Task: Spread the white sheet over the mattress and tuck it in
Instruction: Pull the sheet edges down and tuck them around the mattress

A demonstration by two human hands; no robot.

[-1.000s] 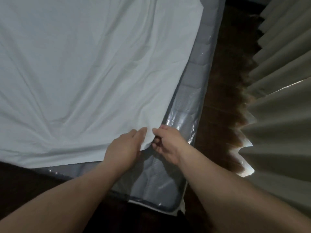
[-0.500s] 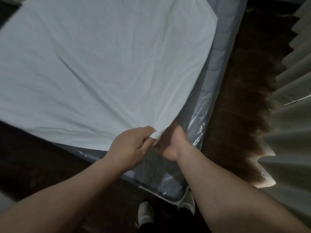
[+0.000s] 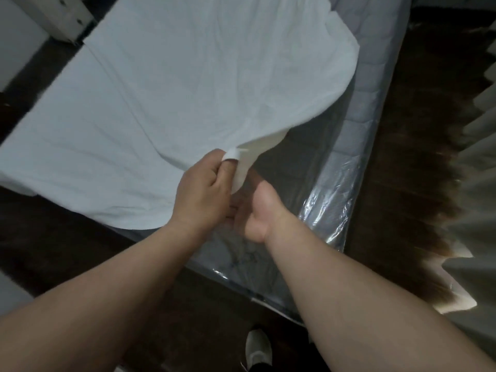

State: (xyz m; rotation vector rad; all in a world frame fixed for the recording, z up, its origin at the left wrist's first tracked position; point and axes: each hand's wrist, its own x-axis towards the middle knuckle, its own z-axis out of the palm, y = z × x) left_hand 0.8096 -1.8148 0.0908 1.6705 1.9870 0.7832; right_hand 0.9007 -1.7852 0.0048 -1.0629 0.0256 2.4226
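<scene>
1. The left hand (image 3: 200, 196) pinches a corner of the white sheet (image 3: 166, 84) and holds it lifted above the mattress (image 3: 346, 167).
2. The right hand (image 3: 257, 213) is just beside it, under the raised corner.
3. A curtain (image 3: 480, 210) hangs at the right.

Both forearms are bare from the lower edge of the view up to the wrists, with no sleeve showing on either. The left hand (image 3: 200, 196) and the right hand (image 3: 259, 210) carry no gloves, and no ring, watch or bracelet shows on the parts in view. At the bottom of the view a pale, off-white shoe with a rounded toe (image 3: 258, 349) is worn on one foot. Just behind it lies the dark, near-black hem of a trouser leg (image 3: 264, 368). Only this one foot is clearly seen.
</scene>
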